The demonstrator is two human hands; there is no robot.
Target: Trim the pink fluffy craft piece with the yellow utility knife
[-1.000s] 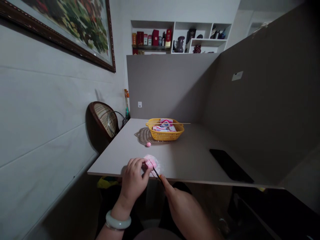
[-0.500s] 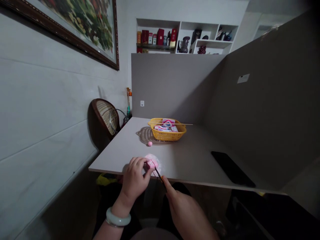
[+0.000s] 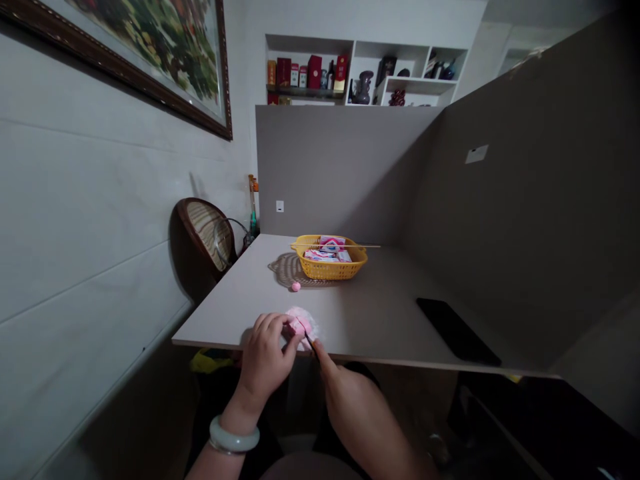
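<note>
L hand (image 3: 265, 353) curled over pink block (image 3: 299, 325) near table (image 3: 225, 320) edge, fingers closed on it. R hand (image 3: 350, 400) pinches thin black tool (image 3: 311, 343) narrowly, tip at block. Block sits on pale pink fluff (image 3: 311, 321). Small pink ball (image 3: 296, 287) lies well apart, by woven mat (image 3: 283, 270). Block looks unfinished, w/ most of it uncut. L fingers hide part of block; tool's rear end hidden, can't tell its type.

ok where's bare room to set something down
Widest bare patch: the grey tabletop between the yellow basket and the black device, out to the front edge. Crowded at front left, where the left hand holds a pink lump and the right hand a thin black tool, and by the woven mat and pink ball.
</note>
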